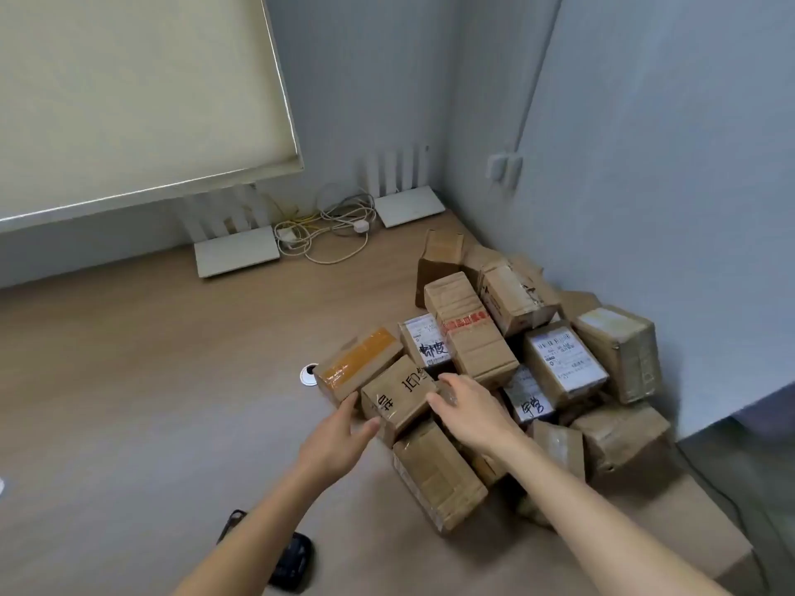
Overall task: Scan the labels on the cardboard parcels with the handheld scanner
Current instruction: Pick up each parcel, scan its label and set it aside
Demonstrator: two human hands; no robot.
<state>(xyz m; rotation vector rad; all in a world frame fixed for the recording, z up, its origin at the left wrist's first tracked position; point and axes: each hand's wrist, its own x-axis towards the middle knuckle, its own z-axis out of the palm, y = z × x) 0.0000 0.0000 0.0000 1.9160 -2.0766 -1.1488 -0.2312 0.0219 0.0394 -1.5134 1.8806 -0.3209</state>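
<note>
A small marked parcel [398, 397], long axis running diagonally away to the right, is being flanked at the pile's near-left edge on the tabletop [150, 380] by the left hand [340, 440] and right hand [469, 410], each grip being kept open with nothing clasped, while the scanner [288, 557] is lying near the left forearm.

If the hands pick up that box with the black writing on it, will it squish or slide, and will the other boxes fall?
The box with black writing looks like stiff cardboard, so it probably won't squish. Shiny tape on it could feel a bit slippery. It leans on the pile of boxes, so neighbours may shift when the left hand and right hand lift it.
</note>
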